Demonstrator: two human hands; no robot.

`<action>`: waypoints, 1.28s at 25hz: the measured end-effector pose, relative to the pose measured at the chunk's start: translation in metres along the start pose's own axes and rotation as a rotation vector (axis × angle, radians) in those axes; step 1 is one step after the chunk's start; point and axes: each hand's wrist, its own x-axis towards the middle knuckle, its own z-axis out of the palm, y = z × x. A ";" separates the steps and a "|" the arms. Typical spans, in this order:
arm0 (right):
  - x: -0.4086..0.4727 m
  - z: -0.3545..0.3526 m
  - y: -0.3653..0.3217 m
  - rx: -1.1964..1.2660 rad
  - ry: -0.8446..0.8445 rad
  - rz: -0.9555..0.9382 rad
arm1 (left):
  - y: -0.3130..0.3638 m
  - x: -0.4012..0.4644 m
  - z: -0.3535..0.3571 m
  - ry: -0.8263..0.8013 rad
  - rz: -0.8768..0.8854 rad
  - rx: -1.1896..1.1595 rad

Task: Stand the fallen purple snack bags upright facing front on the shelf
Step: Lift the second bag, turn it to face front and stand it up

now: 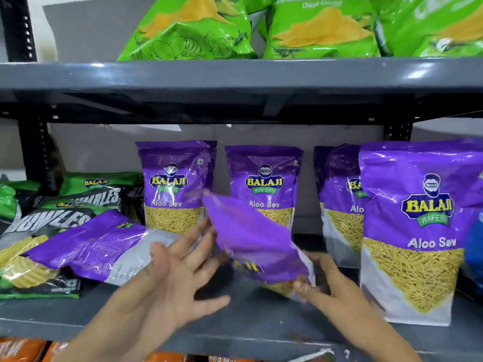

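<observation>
A tilted purple snack bag [251, 239] hangs mid-shelf, blurred, its top leaning back and left. My right hand [326, 280] grips its lower corner. My left hand [177, 270] is open with fingers spread, fingertips at the bag's left edge. Another purple bag [91, 246] lies flat on its face at the left, resting on other packs. Upright purple Aloo Sev bags stand facing front: one at back left [175, 184], one at back centre [264, 178], one partly hidden at back right [339, 199], and a large one near the front right [413, 231].
Green and black chip packs [39, 231] are piled at the left of the grey shelf [235, 325]. Green chip bags [313, 30] fill the upper shelf. Orange packs [21, 348] show below. A blue item [474, 246] sits at the right edge.
</observation>
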 end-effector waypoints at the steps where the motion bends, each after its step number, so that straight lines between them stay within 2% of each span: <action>1: -0.004 0.007 -0.006 -0.017 0.071 0.046 | -0.008 0.007 0.004 0.052 0.034 0.181; 3: -0.011 0.023 -0.016 -0.013 0.184 0.147 | -0.028 0.020 0.006 0.181 0.075 0.199; 4: -0.015 0.030 -0.022 -0.020 0.201 0.200 | -0.033 0.029 0.017 0.174 0.098 0.279; 6: -0.022 0.042 -0.032 -0.088 0.179 0.264 | -0.049 0.044 0.026 0.196 0.113 0.475; 9: -0.028 0.057 -0.042 -0.167 0.100 0.233 | -0.060 0.062 0.025 0.320 0.124 0.658; 10: -0.029 0.062 -0.044 -0.163 0.045 0.212 | -0.061 0.067 0.019 0.406 0.141 0.707; 12: -0.028 0.069 -0.047 -0.135 -0.055 0.149 | -0.055 0.078 0.000 0.685 0.153 0.701; 13: -0.024 0.069 -0.046 -0.076 -0.027 0.108 | -0.052 0.084 -0.011 0.780 0.141 0.630; 16: 0.005 0.051 -0.026 0.171 0.322 -0.007 | -0.044 0.097 -0.034 0.853 0.111 0.525; 17: 0.018 0.043 -0.017 0.223 0.383 -0.016 | -0.042 0.103 -0.035 0.883 0.106 0.505; 20: 0.055 0.027 -0.011 0.469 0.324 0.041 | -0.047 0.119 -0.039 0.980 0.093 0.527; 22: 0.073 0.020 -0.016 0.613 0.280 0.054 | -0.055 0.123 -0.039 0.993 0.059 0.487; 25: 0.099 0.006 -0.035 0.725 0.383 -0.036 | -0.067 0.112 -0.030 0.953 0.059 0.501; 29: 0.131 -0.001 -0.046 0.721 0.549 -0.080 | -0.082 0.095 -0.029 0.821 0.068 0.590; 32: 0.130 0.006 -0.039 0.655 0.591 -0.063 | -0.086 0.090 -0.037 0.793 0.032 0.626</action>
